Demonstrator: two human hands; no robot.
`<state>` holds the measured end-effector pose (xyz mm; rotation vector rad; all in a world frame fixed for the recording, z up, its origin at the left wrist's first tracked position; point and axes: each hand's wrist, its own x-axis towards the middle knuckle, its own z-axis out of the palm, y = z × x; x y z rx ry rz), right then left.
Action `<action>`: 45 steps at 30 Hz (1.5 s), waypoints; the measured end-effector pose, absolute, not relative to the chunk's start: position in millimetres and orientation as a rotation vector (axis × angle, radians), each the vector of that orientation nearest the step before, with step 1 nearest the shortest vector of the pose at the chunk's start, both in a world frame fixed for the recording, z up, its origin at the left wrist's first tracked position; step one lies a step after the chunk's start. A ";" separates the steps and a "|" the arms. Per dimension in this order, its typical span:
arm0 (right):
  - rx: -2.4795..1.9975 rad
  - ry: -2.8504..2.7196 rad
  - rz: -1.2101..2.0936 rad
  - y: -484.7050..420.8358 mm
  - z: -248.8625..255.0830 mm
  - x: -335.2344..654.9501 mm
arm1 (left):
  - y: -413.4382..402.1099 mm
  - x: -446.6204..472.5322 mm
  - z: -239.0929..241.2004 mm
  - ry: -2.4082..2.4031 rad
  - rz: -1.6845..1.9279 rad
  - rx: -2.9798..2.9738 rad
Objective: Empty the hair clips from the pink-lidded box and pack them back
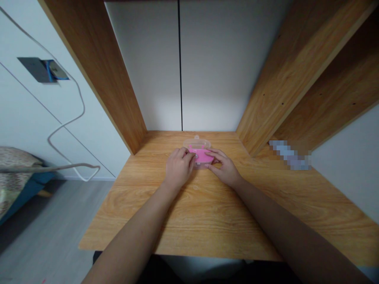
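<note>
A small pink case point(203, 156) with a clear plastic body lies on the wooden tabletop, its clear lid point(197, 143) raised along the far side. My left hand point(179, 163) is at the case's left end, thumb and fingers pinched together over the pink surface. A small pale spot shows by the thumb tip; what the pinch holds, if anything, is too small to name. My right hand point(222, 165) grips the case's right end, with fingers on the pink top and the thumb at the near edge.
The wooden tabletop point(207, 221) ends at a white panel point(213, 71) behind. Wooden uprights point(97, 59) flank it. A blurred-out item point(290, 155) lies at the right. A white cable point(81, 104) hangs left, near an open wall socket point(44, 70).
</note>
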<state>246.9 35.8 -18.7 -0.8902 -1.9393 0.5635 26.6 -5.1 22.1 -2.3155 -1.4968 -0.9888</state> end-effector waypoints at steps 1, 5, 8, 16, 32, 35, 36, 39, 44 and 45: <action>-0.894 -1.941 0.561 35.4 -18.1 246.8 | -3.9 25.0 22.2 -1.534 -0.980 -2.297; -0.897 -1.944 0.555 34.7 -16.5 246.8 | -3.2 22.3 25.6 -1.602 -0.934 -2.279; -0.894 -1.933 0.567 35.4 -18.4 247.1 | -5.2 22.4 29.5 -1.649 -0.922 -2.252; -0.891 -1.942 0.567 36.9 -20.7 248.2 | -6.0 21.8 30.7 -1.672 -0.864 -2.266; -0.887 -1.950 0.529 35.1 -18.0 247.3 | -17.3 27.5 35.6 -1.129 -0.431 -2.958; -0.895 -1.956 0.516 35.1 -17.9 247.1 | -18.3 26.0 38.5 -1.224 -0.309 -2.921; -0.891 -1.957 0.516 34.9 -17.7 246.9 | -18.3 24.9 39.2 -1.261 -0.277 -2.911; -0.877 -1.959 0.519 34.3 -16.9 246.7 | -17.8 22.1 39.1 -1.364 -0.234 -2.922; -0.898 -1.961 0.507 34.4 -16.9 247.2 | -17.3 21.5 35.8 -1.430 -0.283 -2.997; -0.899 -1.961 0.506 34.6 -17.3 247.4 | -17.1 21.6 35.4 -1.424 -0.298 -3.010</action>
